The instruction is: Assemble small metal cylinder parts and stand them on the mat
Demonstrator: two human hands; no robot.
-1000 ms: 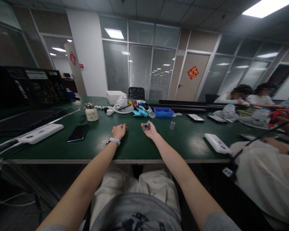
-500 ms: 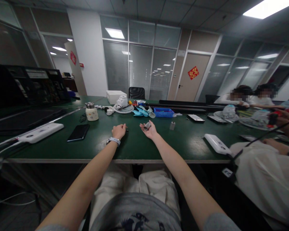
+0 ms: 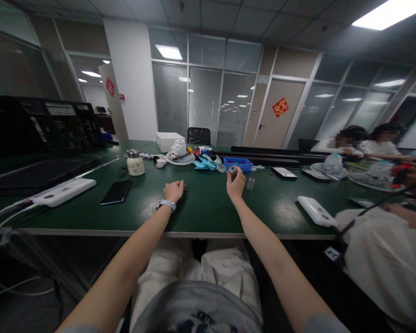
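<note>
My right hand (image 3: 235,184) is closed round a small metal cylinder (image 3: 233,170), whose round top end with a centre hole faces up. Just right of that hand, a second silvery cylinder (image 3: 251,183) stands upright on the green table (image 3: 208,212). My left hand (image 3: 174,190), with a watch on its wrist, rests on the table with curled fingers. A small dark bit shows by its fingertips, too little to name. Beyond my hands lie light-blue fan blades (image 3: 208,163) and a blue basket (image 3: 238,164) with its contents hard to make out.
Left are a phone (image 3: 116,192), a white power strip (image 3: 65,191) and a patterned flask (image 3: 135,164). A white fan part with a grille (image 3: 180,159) and a white box (image 3: 169,141) stand behind. Another white strip (image 3: 316,211) lies right, near a seated person's sleeve (image 3: 374,240).
My right hand has turned from palm up to an upright grip on the metal cylinder and moved right, close to the second cylinder. My left hand stays about where it was. The view has shifted slightly.
</note>
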